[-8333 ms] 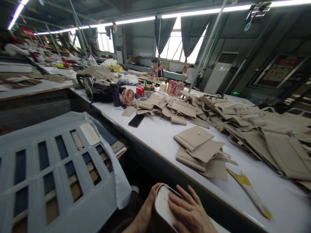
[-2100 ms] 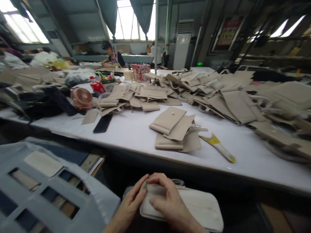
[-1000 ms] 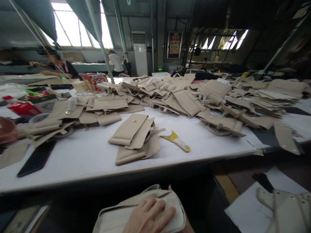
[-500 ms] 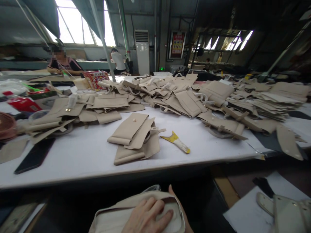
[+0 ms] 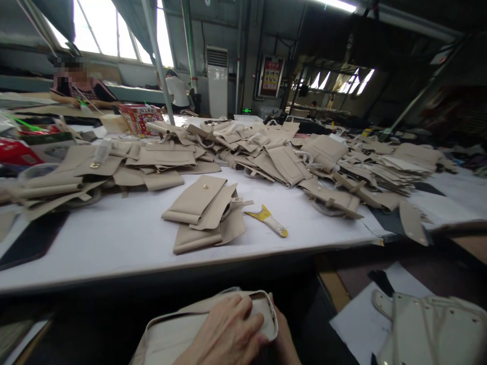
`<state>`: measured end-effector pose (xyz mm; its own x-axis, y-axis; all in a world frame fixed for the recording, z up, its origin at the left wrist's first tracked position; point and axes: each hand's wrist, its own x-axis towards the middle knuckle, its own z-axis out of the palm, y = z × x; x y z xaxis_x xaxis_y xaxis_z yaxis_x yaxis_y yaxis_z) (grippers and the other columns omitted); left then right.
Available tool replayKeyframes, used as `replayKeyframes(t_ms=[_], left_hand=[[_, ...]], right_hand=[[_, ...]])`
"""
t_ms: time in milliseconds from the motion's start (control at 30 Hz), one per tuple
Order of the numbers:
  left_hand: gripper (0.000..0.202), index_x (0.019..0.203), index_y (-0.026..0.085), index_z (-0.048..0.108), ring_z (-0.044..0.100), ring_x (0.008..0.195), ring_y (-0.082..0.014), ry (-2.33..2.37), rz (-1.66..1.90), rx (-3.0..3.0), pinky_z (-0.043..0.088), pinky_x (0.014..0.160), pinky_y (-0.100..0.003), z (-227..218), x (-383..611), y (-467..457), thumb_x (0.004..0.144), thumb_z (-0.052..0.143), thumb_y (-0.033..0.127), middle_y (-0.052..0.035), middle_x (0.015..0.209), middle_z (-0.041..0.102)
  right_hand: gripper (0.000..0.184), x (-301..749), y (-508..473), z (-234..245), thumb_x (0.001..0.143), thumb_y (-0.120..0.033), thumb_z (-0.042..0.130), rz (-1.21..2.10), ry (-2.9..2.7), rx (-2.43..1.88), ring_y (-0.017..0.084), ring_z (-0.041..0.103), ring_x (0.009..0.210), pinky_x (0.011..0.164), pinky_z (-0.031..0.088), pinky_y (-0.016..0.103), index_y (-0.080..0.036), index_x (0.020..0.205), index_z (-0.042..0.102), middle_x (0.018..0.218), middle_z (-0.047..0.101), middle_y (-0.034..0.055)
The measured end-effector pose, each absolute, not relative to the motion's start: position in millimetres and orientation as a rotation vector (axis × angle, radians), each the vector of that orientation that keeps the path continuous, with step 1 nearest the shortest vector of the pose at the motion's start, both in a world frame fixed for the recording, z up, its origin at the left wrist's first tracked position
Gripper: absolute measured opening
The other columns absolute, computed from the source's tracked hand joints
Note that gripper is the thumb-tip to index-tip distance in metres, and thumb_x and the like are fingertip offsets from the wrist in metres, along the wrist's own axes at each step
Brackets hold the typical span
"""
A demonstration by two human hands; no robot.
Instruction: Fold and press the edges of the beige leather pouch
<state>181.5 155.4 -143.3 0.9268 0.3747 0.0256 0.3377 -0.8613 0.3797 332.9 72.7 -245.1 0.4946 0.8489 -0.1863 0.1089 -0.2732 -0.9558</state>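
A cream bag point(image 5: 182, 334) lies low in front of me, below the edge of the white table point(image 5: 114, 243). My left hand point(image 5: 224, 337) rests on top of its right end, fingers curled over the rim. My right hand point(image 5: 283, 342) holds that same end from behind and beneath, and the bag hides most of it. On the table just ahead sit a small stack of folded beige pieces point(image 5: 203, 213) and a yellow-tipped scraper point(image 5: 266, 221).
Heaps of beige bag parts point(image 5: 289, 157) cover the table's far side. A dark phone point(image 5: 30, 241) lies at the left, and a red printed box point(image 5: 139, 117) stands further back. More cream bag pieces point(image 5: 429, 329) are at lower right. People work at a far bench point(image 5: 81, 83).
My view has swung from the left of the table to the right. The bag has been turned in my lap, and my left hand now covers its right end while my right hand grips behind it.
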Motion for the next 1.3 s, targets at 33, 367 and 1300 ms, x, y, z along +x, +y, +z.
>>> replayKeyframes(t_ms=[33, 367, 1300], left_hand=[[0.010, 0.089, 0.026, 0.057, 0.052, 0.081, -0.0191, 0.484, 0.121, 2.717, 0.036, 0.067, -0.036, -141, 181, 157, 0.096, 0.051, 0.029, 0.0013, 0.088, 0.060], [0.022, 0.091, 0.023, 0.061, 0.059, 0.089, -0.0224, 0.463, 0.045, 2.669, 0.051, 0.077, -0.039, -125, 180, 159, 0.097, 0.040, 0.024, -0.0056, 0.105, 0.061], [0.024, 0.096, 0.025, 0.074, 0.069, 0.088, -0.0184, -0.092, -0.027, 2.505, 0.053, 0.080, -0.024, -150, 238, 240, 0.081, 0.057, 0.015, -0.0008, 0.095, 0.073]], right_hand=[[0.076, 337, 70, -232, 0.090, -0.074, 0.024, 0.965, -0.786, -1.706, 0.023, 0.065, 0.062, 0.055, 0.053, 0.030, -0.015, 0.085, 0.073, 0.071, 0.070, 0.0079], [0.035, 329, 57, -146, 0.094, -0.037, 0.034, 0.932, -1.209, -2.161, 0.017, 0.059, 0.060, 0.055, 0.038, 0.024, -0.020, 0.079, 0.062, 0.069, 0.066, 0.0042], [0.034, 314, 58, -160, 0.092, -0.035, 0.040, 0.680, -1.079, -2.237, 0.015, 0.051, 0.059, 0.057, 0.025, 0.029, -0.018, 0.073, 0.062, 0.062, 0.061, 0.0020]])
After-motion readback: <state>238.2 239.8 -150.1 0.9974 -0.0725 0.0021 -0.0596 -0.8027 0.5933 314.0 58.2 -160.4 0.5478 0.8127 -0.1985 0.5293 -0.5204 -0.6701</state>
